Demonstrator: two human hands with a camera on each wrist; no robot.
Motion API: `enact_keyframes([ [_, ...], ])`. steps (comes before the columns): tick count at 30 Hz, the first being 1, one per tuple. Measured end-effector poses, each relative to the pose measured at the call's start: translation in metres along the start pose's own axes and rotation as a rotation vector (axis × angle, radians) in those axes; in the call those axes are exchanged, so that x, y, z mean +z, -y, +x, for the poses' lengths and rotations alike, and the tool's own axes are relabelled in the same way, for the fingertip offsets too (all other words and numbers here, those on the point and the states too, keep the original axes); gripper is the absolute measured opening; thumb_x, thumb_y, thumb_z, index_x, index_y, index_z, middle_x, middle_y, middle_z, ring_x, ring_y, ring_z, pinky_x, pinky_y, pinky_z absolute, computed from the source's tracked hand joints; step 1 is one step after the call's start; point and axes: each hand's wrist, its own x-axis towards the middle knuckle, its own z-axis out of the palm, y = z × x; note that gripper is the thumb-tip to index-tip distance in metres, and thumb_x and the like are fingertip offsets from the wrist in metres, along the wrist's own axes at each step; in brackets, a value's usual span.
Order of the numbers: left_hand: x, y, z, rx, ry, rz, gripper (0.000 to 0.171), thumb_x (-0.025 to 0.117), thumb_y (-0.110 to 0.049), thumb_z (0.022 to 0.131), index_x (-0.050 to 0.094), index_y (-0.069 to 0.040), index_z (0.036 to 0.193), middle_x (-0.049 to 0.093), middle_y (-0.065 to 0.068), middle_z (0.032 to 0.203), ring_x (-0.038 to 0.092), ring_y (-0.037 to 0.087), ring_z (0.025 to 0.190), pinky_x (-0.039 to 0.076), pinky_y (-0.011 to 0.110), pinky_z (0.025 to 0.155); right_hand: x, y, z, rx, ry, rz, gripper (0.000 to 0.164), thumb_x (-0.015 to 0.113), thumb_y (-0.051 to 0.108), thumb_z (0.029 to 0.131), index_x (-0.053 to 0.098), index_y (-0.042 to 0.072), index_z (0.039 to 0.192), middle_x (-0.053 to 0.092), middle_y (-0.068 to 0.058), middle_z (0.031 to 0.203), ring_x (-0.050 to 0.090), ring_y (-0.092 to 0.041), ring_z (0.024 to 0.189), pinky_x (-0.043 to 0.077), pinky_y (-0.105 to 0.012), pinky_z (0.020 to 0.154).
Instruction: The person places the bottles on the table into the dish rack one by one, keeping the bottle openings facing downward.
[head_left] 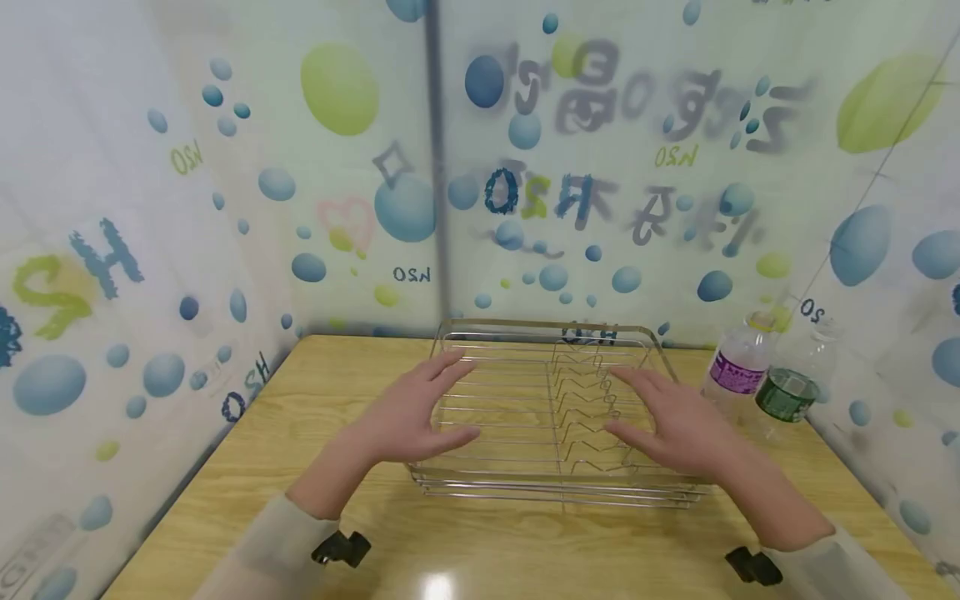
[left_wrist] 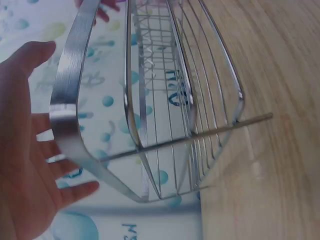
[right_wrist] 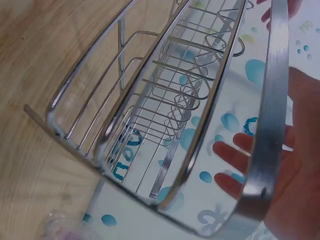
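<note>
A metal wire dish rack (head_left: pixel 517 417) stands on the wooden table, with a flat band for a rim and a row of zigzag wire dividers (head_left: pixel 588 408) along its right part. Over the rack's left side is my left hand (head_left: pixel 416 408), fingers straight and spread, thumb pointing inward. My right hand (head_left: pixel 678 421) mirrors it over the right side, fingers extended toward the dividers. In the left wrist view the left hand (left_wrist: pixel 30 165) is beside the rim band (left_wrist: pixel 70 95). The right wrist view has the right hand's fingers (right_wrist: pixel 232 157) partly behind the rim band. Neither hand grips anything.
Two clear plastic bottles stand right of the rack, one with a purple label (head_left: pixel 738 371), one with a green label (head_left: pixel 787 393). Patterned curtains (head_left: pixel 360 192) close off the back and sides. The wooden tabletop (head_left: pixel 300 400) extends in front and left of the rack.
</note>
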Motion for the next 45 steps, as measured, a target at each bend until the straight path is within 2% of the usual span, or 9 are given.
enact_keyframes([
  [2,-0.001,0.008,-0.007,0.015,-0.061,-0.064,0.082,0.075,-0.052,0.099,0.046,-0.017,0.167,0.04,0.013,0.175,0.043,0.042,0.159,0.046,0.066,0.123,-0.002,-0.001,-0.002,0.001,-0.035,0.014,0.073,0.07,0.053,0.106,0.043,0.022,0.167,0.062,-0.019,0.155,0.072,-0.043,0.124,0.066,-0.051,0.078],
  [4,-0.001,0.016,-0.016,0.004,-0.1,-0.131,0.075,0.077,-0.044,0.1,0.05,-0.016,0.164,0.043,0.011,0.172,0.047,0.041,0.156,0.049,0.066,0.121,-0.004,-0.002,-0.003,0.0,-0.058,0.028,0.067,0.072,0.045,0.107,0.046,0.023,0.164,0.065,-0.016,0.151,0.076,-0.035,0.114,0.059,-0.035,0.059],
  [7,0.002,0.03,-0.029,-0.036,-0.127,-0.218,0.069,0.077,-0.036,0.102,0.051,-0.015,0.162,0.044,0.013,0.169,0.048,0.04,0.153,0.049,0.067,0.119,-0.006,-0.004,-0.006,-0.005,-0.08,0.052,0.062,0.073,0.037,0.107,0.049,0.021,0.162,0.066,-0.015,0.15,0.078,-0.03,0.109,0.049,-0.026,0.051],
  [14,0.021,0.049,-0.048,-0.148,-0.064,-0.324,0.064,0.07,-0.041,0.107,0.051,-0.016,0.163,0.036,0.018,0.169,0.051,0.044,0.148,0.052,0.067,0.114,-0.004,-0.007,-0.009,-0.009,-0.098,0.051,0.059,0.072,0.035,0.108,0.052,0.019,0.16,0.069,-0.012,0.147,0.078,-0.025,0.105,0.055,-0.028,0.058],
  [22,0.032,0.053,-0.051,-0.178,-0.009,-0.467,0.06,0.066,-0.034,0.11,0.046,-0.017,0.164,0.048,0.017,0.164,0.061,0.039,0.137,0.057,0.058,0.108,-0.001,-0.011,-0.016,0.001,-0.136,0.046,0.056,0.074,0.03,0.106,0.055,0.014,0.156,0.073,-0.012,0.139,0.079,-0.023,0.099,0.059,-0.03,0.061],
  [32,0.036,0.057,-0.056,-0.223,-0.001,-0.628,0.063,0.068,-0.026,0.11,0.043,-0.013,0.166,0.043,0.019,0.168,0.064,0.037,0.134,0.059,0.039,0.102,-0.003,-0.029,-0.025,0.022,-0.216,0.115,0.051,0.076,0.02,0.104,0.06,0.009,0.151,0.075,-0.016,0.133,0.08,-0.028,0.099,0.064,-0.037,0.069],
  [35,0.036,0.056,-0.055,-0.225,0.003,-0.681,0.063,0.068,-0.023,0.11,0.042,-0.013,0.166,0.041,0.022,0.169,0.065,0.038,0.134,0.06,0.03,0.098,-0.004,-0.038,-0.03,0.028,-0.294,0.144,0.045,0.077,0.013,0.102,0.064,0.007,0.145,0.077,-0.015,0.127,0.078,-0.022,0.096,0.066,-0.04,0.074],
  [40,0.035,0.054,-0.054,-0.233,0.005,-0.748,0.064,0.07,-0.02,0.109,0.042,-0.013,0.166,0.039,0.026,0.169,0.066,0.04,0.133,0.061,0.027,0.095,-0.009,-0.056,-0.041,0.028,-0.494,0.191,0.036,0.077,0.002,0.097,0.072,0.004,0.133,0.079,-0.012,0.114,0.061,0.013,0.095,0.056,-0.01,0.077],
  [45,0.035,0.054,-0.052,-0.231,0.002,-0.792,0.065,0.071,-0.016,0.108,0.042,-0.011,0.166,0.041,0.031,0.164,0.068,0.037,0.13,0.062,0.026,0.095,-0.018,-0.079,-0.053,0.077,-0.704,0.275,0.031,0.074,-0.004,0.096,0.074,-0.002,0.127,0.07,0.026,0.112,0.053,0.024,0.096,0.042,0.004,0.085],
])
